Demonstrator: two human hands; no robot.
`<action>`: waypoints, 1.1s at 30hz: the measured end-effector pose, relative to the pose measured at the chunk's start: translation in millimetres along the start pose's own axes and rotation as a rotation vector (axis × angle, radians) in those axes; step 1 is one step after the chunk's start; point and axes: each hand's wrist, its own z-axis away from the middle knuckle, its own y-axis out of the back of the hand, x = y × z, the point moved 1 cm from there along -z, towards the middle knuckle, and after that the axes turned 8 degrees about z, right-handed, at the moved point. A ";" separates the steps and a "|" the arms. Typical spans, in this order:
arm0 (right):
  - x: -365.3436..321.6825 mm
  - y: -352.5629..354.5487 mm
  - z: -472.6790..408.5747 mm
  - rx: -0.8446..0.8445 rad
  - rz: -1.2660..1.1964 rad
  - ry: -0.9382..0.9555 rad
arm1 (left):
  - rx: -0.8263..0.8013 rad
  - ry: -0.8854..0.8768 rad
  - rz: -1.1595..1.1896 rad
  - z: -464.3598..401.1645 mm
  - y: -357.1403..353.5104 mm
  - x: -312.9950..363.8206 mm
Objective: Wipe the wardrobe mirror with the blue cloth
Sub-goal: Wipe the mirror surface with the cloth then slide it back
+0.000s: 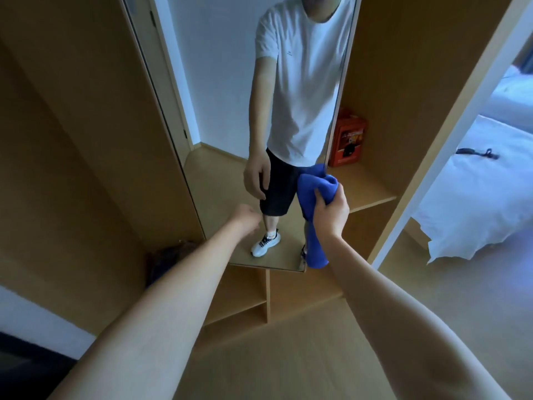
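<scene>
The tall wardrobe mirror (225, 111) stands ahead in a thin dark frame and reflects a person in a white shirt and dark shorts. My right hand (330, 216) grips the bunched blue cloth (313, 197) at the mirror's lower right edge; the cloth's long tail hangs down to the mirror's bottom corner. My left hand (245, 220) is held out in front of the lower glass with its fingers loosely curled and holds nothing. Whether the cloth touches the glass is unclear.
Wooden wardrobe panels flank the mirror. An orange-red box (347, 140) sits on a shelf (372, 192) to the right. Low open shelves (248, 298) lie under the mirror. A bed with white sheets (476, 192) is at far right. A dark bag (170, 261) sits lower left.
</scene>
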 end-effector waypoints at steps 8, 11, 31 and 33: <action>-81.6 17.0 -29.2 0.114 -0.027 0.076 | -0.101 -0.133 -0.016 15.7 39.1 60.1; -99.2 18.5 -31.8 0.137 -0.045 0.091 | -0.103 -0.200 -0.012 15.6 51.3 82.9; -213.9 17.6 -68.3 0.406 -0.074 0.228 | 0.195 -0.487 0.013 39.6 193.2 191.6; -206.3 13.2 -64.0 0.415 -0.065 0.224 | 0.265 -0.522 0.016 38.1 205.8 200.4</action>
